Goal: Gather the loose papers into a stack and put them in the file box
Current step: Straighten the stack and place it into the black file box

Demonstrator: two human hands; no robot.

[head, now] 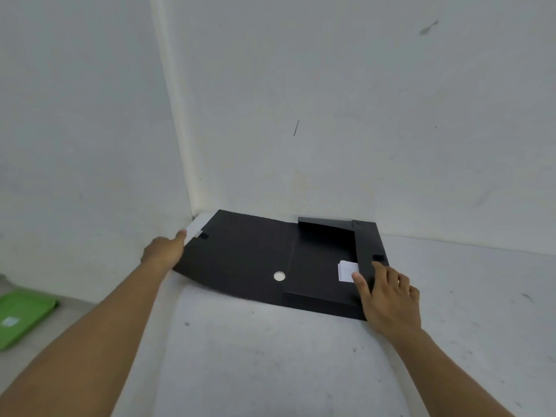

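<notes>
A black file box [316, 266] lies open and flat in the table's far corner. Its lid [240, 254] is spread out to the left, and a white round hole shows near the fold. My left hand [164, 251] grips the lid's left edge, next to a white strip of paper [194, 228] that sticks out by the wall. My right hand [388, 293] holds the box's right side flap [368, 245], with the thumb inside next to a white label [346, 270] and the fingers over the flap. No other papers are visible inside the box.
The white table [466, 311] meets two white walls right behind the box. A paler patch of table surface [270, 356] lies in front of the box. A green tray [21, 314] with a small label sits lower down at the far left.
</notes>
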